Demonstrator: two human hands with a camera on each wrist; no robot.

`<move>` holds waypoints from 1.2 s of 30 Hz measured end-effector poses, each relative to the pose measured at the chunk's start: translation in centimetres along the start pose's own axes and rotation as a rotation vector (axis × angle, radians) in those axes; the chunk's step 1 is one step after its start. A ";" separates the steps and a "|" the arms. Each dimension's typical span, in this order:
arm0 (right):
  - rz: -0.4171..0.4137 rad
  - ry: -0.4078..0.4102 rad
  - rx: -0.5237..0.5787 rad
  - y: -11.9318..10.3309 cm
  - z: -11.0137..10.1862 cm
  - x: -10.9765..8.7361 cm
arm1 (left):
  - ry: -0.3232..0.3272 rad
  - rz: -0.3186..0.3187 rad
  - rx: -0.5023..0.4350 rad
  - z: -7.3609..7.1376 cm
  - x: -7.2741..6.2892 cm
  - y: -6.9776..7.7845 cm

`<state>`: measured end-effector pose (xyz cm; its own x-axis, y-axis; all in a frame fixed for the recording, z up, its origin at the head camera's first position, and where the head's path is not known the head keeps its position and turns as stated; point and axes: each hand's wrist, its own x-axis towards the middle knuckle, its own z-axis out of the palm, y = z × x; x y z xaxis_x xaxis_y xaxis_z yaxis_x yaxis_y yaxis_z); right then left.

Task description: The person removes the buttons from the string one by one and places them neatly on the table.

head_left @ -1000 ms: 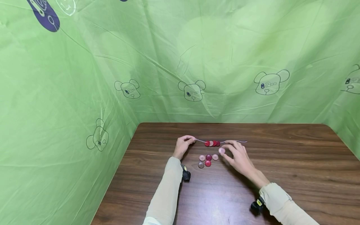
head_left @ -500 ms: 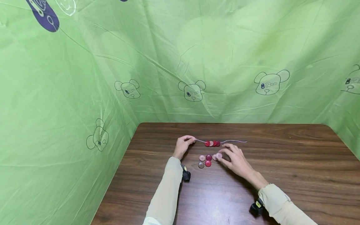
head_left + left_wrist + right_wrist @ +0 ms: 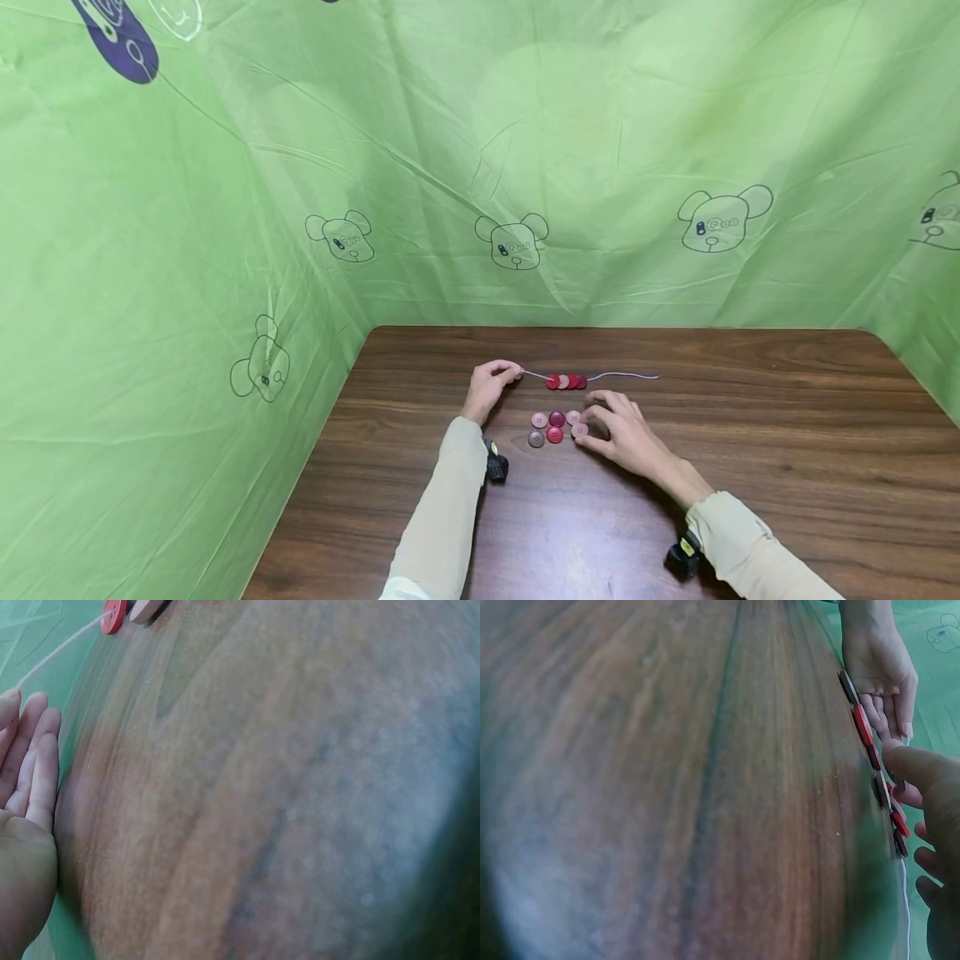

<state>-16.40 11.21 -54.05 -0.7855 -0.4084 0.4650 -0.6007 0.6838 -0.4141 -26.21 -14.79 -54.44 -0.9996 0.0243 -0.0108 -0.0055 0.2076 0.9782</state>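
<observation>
At 10 o'clock from the loose buttons (image 3: 557,419) my left hand (image 3: 489,390) pinches a thin pale string (image 3: 622,373), which runs straight from my fingertips to the strung row. At 3 o'clock from those buttons my right hand (image 3: 626,433) has thumb and forefinger clamped on a pink button (image 3: 580,430), right at the group's near-right edge. It lies just beside its pink neighbour (image 3: 573,417); whether they touch, or whether mine rests on the wood, I cannot tell. My hands are well apart.

The other loose ones sit round the maroon at 12: a pink disc (image 3: 539,420) at 10, a grey-brown one (image 3: 536,438) at 8, a red one (image 3: 554,435) at 6. At 12 o'clock beyond them is the strung row (image 3: 567,382), red, pink, red and dark maroon overlapping, with the string's free end trailing away towards 2.

I judge the step in hand to be placing or taking up this single button; one moment does not settle which. Either way, my next move seems to call for a light fingertip touch that spares the neighbour, and a steady left pinch so the row does not slide.

The bench (image 3: 787,433) gives me its widest room from 2 to 5 o'clock, and more at 6 between my forearms. Its far edge at 12 meets the green cloth (image 3: 600,167); the left edge, at 9, lies closer than the right.
</observation>
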 end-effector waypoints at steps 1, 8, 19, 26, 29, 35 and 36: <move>0.002 -0.005 -0.001 0.0 0.0 0.0 | 0.000 0.000 0.000 0.0 0.0 0.0; 0.016 -0.034 -0.024 0.0 0.1 -0.1 | 0.000 0.000 0.005 0.0 0.1 0.2; 0.023 -0.036 -0.077 -0.3 0.4 0.0 | 0.003 0.004 0.004 0.0 0.1 0.0; 0.037 -0.031 -0.105 -0.7 0.6 0.1 | 0.002 0.009 -0.008 0.0 0.1 0.0; 0.036 -0.022 -0.128 -0.8 0.8 0.2 | 0.001 0.006 -0.008 0.0 0.1 0.0; 0.042 -0.025 -0.139 -0.8 1.1 0.2 | -0.005 0.007 -0.007 0.0 0.0 0.0; 0.045 -0.028 -0.137 -0.8 1.1 0.2 | -0.005 0.008 -0.004 0.0 0.0 0.0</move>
<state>-16.23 9.90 -54.51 -0.8162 -0.3907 0.4257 -0.5403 0.7771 -0.3228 -26.25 -14.83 -54.44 -0.9995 0.0312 -0.0044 0.0021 0.2033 0.9791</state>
